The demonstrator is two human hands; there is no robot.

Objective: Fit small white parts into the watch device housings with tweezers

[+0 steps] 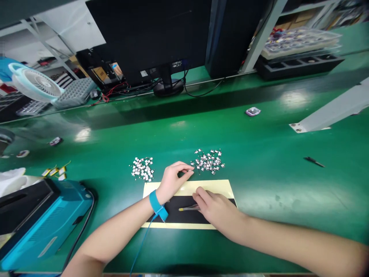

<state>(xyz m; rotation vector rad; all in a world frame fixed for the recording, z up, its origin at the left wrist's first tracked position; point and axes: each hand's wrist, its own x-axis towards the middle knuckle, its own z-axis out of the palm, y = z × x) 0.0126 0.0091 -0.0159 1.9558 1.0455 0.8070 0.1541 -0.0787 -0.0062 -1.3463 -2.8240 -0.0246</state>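
My left hand (pixel 175 177), with a blue wrist strap (pixel 157 204) on its wrist, reaches over the top edge of a yellow sheet (pixel 213 187). Its thumb and index finger come close together beside the right pile of small white parts (pixel 210 161); whether a part is between them is too small to tell. Over the sheet's black band (pixel 175 215), my right hand (pixel 215 206) grips tweezers (pixel 188 208) whose yellowish tip points left. A second pile of small white parts (pixel 142 168) lies left of my left hand.
A blue machine (pixel 54 223) with a black cable stands at the left. Behind are a monitor (pixel 152 34), a fan (pixel 37 82) and stacked trays (pixel 300 42). A black pen-like tool (pixel 314 161) and a grey metal bracket (pixel 331 107) are at the right.
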